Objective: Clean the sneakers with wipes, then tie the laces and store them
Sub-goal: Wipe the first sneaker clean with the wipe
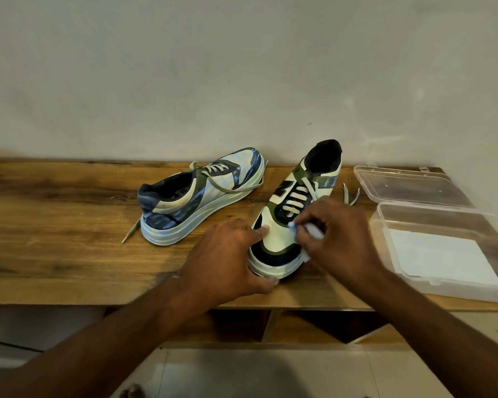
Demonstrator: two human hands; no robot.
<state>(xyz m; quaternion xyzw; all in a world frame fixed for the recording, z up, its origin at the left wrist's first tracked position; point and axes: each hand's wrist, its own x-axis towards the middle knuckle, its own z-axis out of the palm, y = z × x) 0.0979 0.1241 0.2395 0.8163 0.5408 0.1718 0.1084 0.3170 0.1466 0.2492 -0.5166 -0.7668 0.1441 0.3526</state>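
The near sneaker (296, 214) is steadied at its toe by the left hand (227, 259), fingers curled round the sole. A white wipe (311, 234) is pinched in the right hand's (339, 239) bent fingers and pressed on that sneaker's toe. The second sneaker (199, 196) lies left of it, and the open wipe box (443, 248) stands to its right.

Two bare forearms — no sleeves, rings or watch — end in bare hands (230, 254).

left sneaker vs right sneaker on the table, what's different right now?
The left sneaker lies untouched, toe pointing away; the right sneaker points its toe toward the camera. The left hand steadies the right sneaker while the right hand rubs a wipe on it. Both sit unlaced on the wooden table.
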